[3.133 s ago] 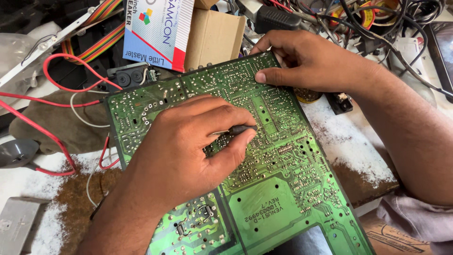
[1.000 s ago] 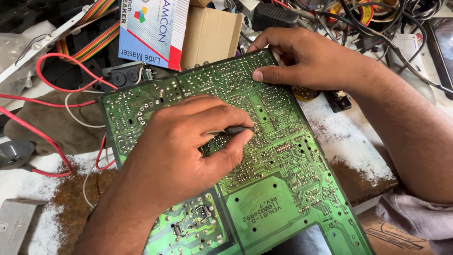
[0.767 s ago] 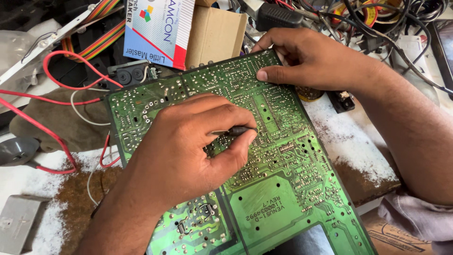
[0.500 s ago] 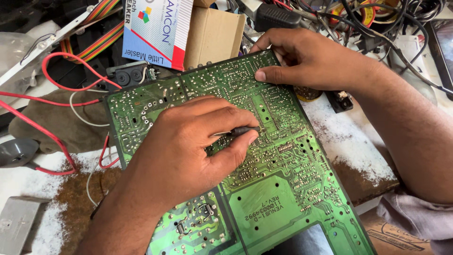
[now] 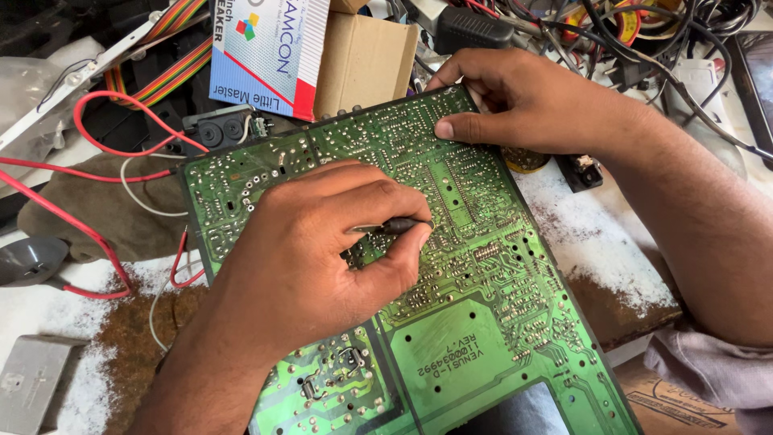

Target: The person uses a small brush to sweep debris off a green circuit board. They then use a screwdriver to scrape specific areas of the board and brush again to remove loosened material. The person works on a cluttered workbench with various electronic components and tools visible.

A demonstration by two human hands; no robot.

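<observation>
A large green circuit board (image 5: 483, 290) lies solder side up across the bench. My left hand (image 5: 322, 242) rests on its middle and pinches a thin dark probe (image 5: 398, 226) between thumb and fingers, its tip against the solder joints. My right hand (image 5: 523, 101) grips the board's far right corner, thumb flat on the top surface and fingers curled over the edge. Red and white wires (image 5: 173, 270) leave the board's left edge.
A cardboard box with a blue and white sleeve (image 5: 306, 52) stands behind the board. A rainbow ribbon cable (image 5: 161, 64), a black adapter (image 5: 471, 31) and tangled cables (image 5: 644, 40) crowd the back. A brown cloth (image 5: 97, 209) lies at left, a grey metal piece (image 5: 32, 383) at bottom left.
My left hand has shifted the probe a little to the left along the board. My right hand and the board hold still apart from slight camera sway.
</observation>
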